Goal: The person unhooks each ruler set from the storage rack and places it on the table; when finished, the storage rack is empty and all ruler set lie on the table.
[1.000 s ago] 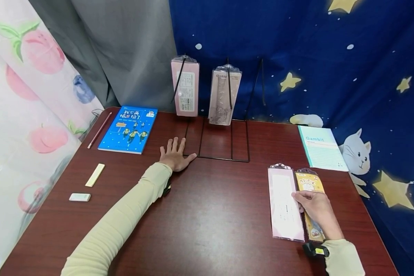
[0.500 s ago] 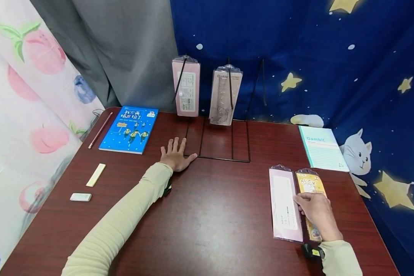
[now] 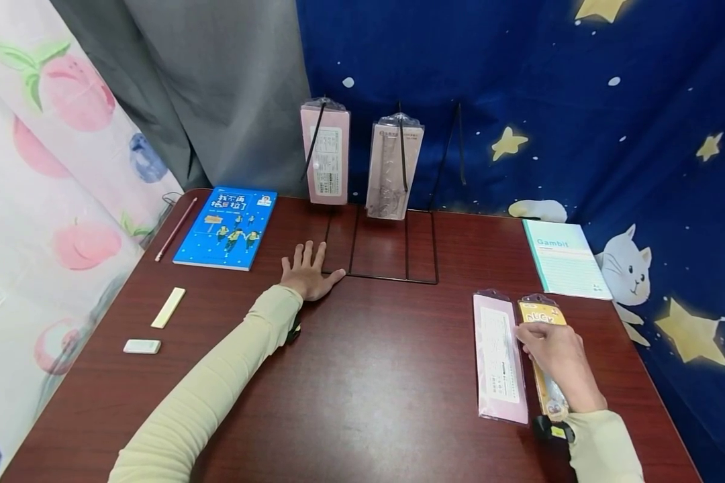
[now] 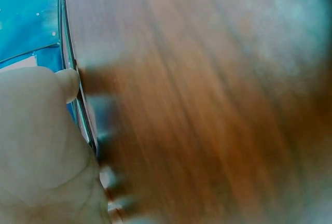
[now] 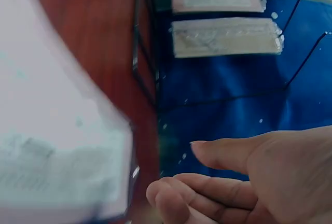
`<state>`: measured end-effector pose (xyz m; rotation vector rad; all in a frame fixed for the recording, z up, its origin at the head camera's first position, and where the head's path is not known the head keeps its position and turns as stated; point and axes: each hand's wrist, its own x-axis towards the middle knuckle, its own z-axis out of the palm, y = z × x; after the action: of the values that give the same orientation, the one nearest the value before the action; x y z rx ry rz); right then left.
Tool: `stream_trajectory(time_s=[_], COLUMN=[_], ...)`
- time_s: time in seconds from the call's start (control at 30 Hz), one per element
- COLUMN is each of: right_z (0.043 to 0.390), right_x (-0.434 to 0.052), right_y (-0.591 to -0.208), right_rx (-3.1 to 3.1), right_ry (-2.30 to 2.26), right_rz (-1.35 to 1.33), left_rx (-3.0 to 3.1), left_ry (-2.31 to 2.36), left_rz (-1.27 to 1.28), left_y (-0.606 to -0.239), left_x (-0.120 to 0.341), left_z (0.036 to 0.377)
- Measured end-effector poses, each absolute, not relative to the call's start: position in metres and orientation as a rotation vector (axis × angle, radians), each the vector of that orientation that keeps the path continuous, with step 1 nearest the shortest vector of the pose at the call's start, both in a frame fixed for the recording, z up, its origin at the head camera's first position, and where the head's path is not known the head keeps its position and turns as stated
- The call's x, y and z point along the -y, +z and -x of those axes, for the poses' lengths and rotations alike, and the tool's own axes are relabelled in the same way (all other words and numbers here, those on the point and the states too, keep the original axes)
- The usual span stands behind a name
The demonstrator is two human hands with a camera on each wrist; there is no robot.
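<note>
My left hand (image 3: 305, 272) lies flat on the table with fingers spread, its thumb over the near corner of a black wire display rack (image 3: 393, 278). At the right, a flat pink packet (image 3: 500, 355) with a white printed label and a clear hanging tab lies on the table. Beside it lies a yellow "DUCK" packet (image 3: 540, 314), partly hidden under my right hand (image 3: 557, 359). The right fingertips are at the pink packet's edge. In the right wrist view, the thumb (image 5: 223, 152) stands apart from the bent fingers (image 5: 199, 198), with nothing between them.
From the rack's hooks hang a pink packet (image 3: 327, 161) and a beige packet (image 3: 394, 171) in clear sleeves; the right hook is bare. A blue book (image 3: 226, 228), pencil (image 3: 176, 228), cream strip (image 3: 168, 307), white block (image 3: 141, 346) and Gambit notebook (image 3: 564, 258) lie around.
The pink packet has come down flatter and the glare has left its label. My right hand has shifted slightly at its edge. The left hand has stayed still.
</note>
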<state>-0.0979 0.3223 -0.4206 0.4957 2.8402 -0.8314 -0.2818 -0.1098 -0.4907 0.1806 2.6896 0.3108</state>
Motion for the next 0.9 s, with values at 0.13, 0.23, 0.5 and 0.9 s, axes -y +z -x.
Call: stream_trajectory(time_s=[0.13,0.23,0.5,0.9], right_z=[0.115,0.132,0.186,0.259], right_x=[-0.308,-0.298,-0.277,-0.233], right_y=[-0.410,-0.405,-0.398,-0.395], right_rx=[-2.961,-2.996,-2.966,-2.954], right_ry=[-0.919,-1.036,-1.337,-1.663], right_rz=[-0.352,-0.264,-0.115,0.044], left_rx=[-2.691,-2.703,-2.710,-2.703], left_ry=[0.317,0.329,0.337,0.339], left_rz=[-0.179,-0.176,-0.178,-0.179], left_y=[-0.484,-0.479,-0.479,-0.481], left_x=[0.107,0.106,0.107,0.108], left_z=[0.277,0.272,0.270,0.273])
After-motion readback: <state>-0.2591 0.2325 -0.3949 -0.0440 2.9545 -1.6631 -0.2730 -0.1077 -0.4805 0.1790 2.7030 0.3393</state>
